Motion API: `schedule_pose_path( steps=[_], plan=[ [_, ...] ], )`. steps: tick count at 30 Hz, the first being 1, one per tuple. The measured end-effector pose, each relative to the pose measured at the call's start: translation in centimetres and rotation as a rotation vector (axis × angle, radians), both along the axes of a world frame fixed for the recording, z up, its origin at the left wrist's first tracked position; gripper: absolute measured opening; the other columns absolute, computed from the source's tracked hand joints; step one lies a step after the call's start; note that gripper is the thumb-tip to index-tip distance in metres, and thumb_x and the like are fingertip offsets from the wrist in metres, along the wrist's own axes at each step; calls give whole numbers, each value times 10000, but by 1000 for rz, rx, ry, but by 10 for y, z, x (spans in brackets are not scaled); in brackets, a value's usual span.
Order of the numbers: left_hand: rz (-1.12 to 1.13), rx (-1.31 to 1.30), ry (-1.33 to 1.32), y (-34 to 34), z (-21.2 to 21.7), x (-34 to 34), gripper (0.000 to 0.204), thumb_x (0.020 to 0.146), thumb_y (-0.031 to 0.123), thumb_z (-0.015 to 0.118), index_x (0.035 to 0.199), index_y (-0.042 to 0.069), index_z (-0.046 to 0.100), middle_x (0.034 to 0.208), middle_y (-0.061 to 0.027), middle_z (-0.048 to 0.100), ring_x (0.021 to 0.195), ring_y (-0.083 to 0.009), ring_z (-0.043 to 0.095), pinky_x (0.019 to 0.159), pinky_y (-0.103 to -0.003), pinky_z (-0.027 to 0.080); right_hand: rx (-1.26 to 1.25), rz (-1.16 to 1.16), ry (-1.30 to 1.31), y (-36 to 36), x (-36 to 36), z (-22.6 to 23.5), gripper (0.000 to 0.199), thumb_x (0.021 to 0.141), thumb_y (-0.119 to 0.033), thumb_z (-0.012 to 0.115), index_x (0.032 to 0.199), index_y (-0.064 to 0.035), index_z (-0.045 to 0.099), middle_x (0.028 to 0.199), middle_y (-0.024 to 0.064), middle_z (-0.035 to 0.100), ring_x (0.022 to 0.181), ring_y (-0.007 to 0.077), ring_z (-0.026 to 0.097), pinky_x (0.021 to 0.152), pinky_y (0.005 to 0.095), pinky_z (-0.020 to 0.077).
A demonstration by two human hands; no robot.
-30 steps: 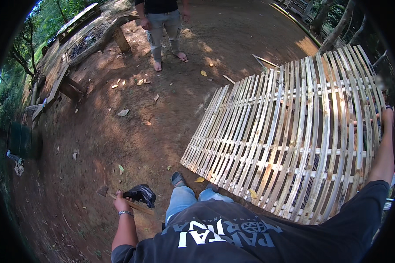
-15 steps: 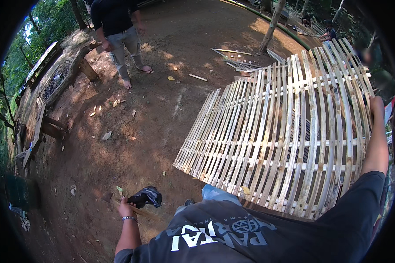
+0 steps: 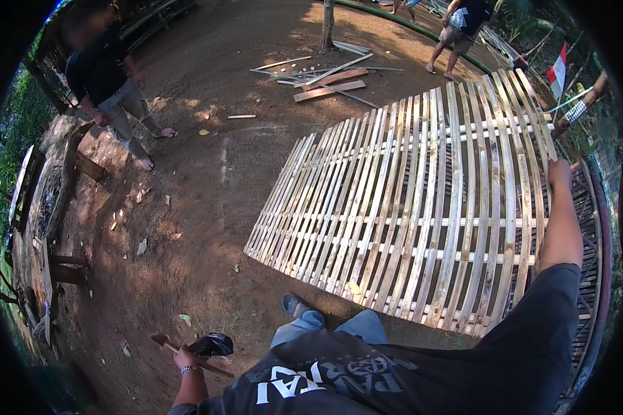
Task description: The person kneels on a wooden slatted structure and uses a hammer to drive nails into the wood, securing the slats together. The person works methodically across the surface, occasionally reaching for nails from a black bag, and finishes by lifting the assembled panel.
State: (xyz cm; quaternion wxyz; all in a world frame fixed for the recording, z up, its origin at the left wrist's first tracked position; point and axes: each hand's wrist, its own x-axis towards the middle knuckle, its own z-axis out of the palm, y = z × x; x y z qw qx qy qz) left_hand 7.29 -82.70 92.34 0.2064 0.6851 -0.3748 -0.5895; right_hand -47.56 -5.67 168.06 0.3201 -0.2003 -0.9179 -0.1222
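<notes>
A large panel of pale bamboo slats point(image 3: 394, 232), nailed across several crosswise strips, slants over the right half of the head view. My right hand point(image 3: 559, 173) is closed on the panel's right edge with the arm stretched out. Low on the left, my left hand point(image 3: 185, 360) is wrapped around the wooden handle of a hammer point(image 3: 214, 369), whose brownish end sticks out past the fingers. A crumpled black plastic bag point(image 3: 213, 344) hangs at the same hand and seems held along with the hammer. A yellow leaf point(image 3: 354, 288) lies on the slats.
A barefoot person point(image 3: 111, 90) stands at the far left; another person point(image 3: 460, 31) stands at the far right. Loose wooden boards point(image 3: 329, 91) lie near a tree trunk point(image 3: 327, 28). A weathered log point(image 3: 48, 187) runs along the left. A red-and-white flag point(image 3: 557, 71) hangs beyond the panel.
My view has turned right, and the panel sits slightly further left in it. My feet now show below the panel. The other person at the far right is now standing closer and in plainer view.
</notes>
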Motion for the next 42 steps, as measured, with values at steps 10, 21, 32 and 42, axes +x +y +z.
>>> schedule_pose_path(
  steps=[10, 21, 32, 42],
  plan=[
    [-51, 141, 91, 12, 69, 30, 270, 889, 153, 662, 1107, 1, 617, 855, -109, 645, 666, -242, 649, 522, -373, 518, 6, 111, -80, 25, -13, 63, 494, 910, -407, 695, 931, 86, 729, 926, 286, 725, 849, 428, 717, 795, 510, 547],
    [-173, 314, 162, 134, 307, 3, 354, 873, 198, 703, 1179, 21, 676, 901, -79, 657, 489, -198, 545, 445, -335, 466, -633, 99, -245, -36, 5, 102, 491, 927, -292, 736, 1213, 103, 679, 1152, 254, 719, 1006, 324, 709, 890, 434, 518],
    [-338, 577, 136, 185, 305, 43, 267, 869, 178, 705, 1089, 32, 669, 725, -56, 611, 452, -193, 546, 422, -354, 472, -686, 59, -266, -137, -8, 107, 637, 937, -406, 717, 1306, 103, 613, 1255, 245, 661, 1101, 323, 653, 968, 455, 486],
    [-328, 656, -202, 206, 322, 100, 249, 843, 153, 633, 1081, 78, 642, 734, -83, 641, 480, -208, 558, 416, -378, 473, -854, -62, -315, -122, -54, 106, 743, 921, -508, 708, 1422, 20, 559, 1419, 233, 578, 1302, 367, 549, 1070, 535, 412]
  ],
)
